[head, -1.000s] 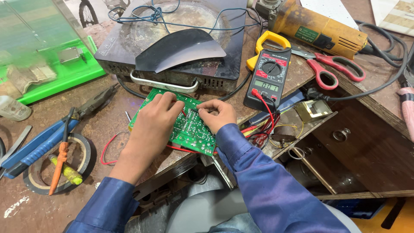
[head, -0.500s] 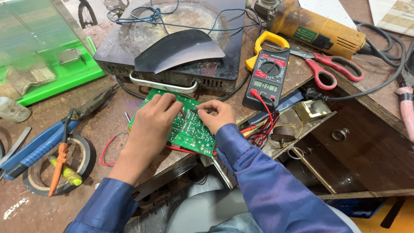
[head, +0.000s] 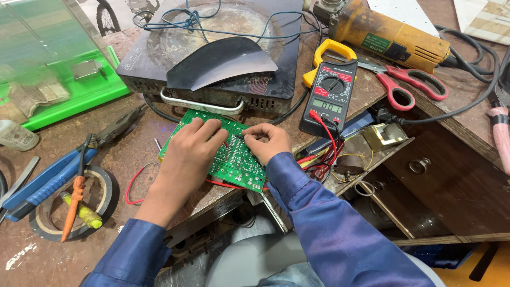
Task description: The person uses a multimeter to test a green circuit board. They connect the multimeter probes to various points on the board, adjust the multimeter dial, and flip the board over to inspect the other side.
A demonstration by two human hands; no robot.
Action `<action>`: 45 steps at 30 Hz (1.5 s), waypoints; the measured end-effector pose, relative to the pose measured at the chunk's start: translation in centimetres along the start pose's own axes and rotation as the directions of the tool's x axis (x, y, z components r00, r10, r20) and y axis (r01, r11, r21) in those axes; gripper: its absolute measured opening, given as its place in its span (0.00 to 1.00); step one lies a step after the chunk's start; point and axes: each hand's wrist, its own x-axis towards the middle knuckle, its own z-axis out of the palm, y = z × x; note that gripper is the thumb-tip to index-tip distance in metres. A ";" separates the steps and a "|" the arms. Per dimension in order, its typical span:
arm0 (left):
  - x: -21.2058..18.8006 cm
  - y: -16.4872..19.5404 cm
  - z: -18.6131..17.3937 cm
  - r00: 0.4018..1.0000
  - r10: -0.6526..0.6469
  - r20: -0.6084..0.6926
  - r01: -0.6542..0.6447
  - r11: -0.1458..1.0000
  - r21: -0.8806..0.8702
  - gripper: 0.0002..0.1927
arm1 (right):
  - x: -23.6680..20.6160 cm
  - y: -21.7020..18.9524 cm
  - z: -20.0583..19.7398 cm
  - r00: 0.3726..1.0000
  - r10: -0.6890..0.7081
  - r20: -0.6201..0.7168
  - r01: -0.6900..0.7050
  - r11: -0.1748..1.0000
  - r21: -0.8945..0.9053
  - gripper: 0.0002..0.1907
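**Both hands on a green circuit board at the near edge of the surface**

A green circuit board [head: 234,157] lies flat at the near edge of the worn brown surface [head: 127,154], just in front of a dark induction cooktop [head: 212,58]. The left hand [head: 194,151] rests palm-down on the board, fingers curled loosely over its upper part and gripping nothing. The right hand [head: 268,142] sits on the board's far right side, fingers bunched in a pinch; it may be holding a small part or lead, but the view is too small to tell. A digital multimeter [head: 330,98] lies just right of the board, its red lead [head: 329,138] trailing toward the edge. Red-handled scissors [head: 409,85] and a yellow angle grinder [head: 388,34] lie toward the far right corner. A roll of black tape [head: 74,204] and blue-handled pliers [head: 53,175] sit near the left edge.
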 end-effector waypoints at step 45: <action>0.0 0.1 -0.3 0.999 0.018 -0.039 -0.020 0.999 -0.047 0.11 | -0.1 0.0 -0.1 0.999 -0.038 -0.009 0.037 0.998 -0.043 0.08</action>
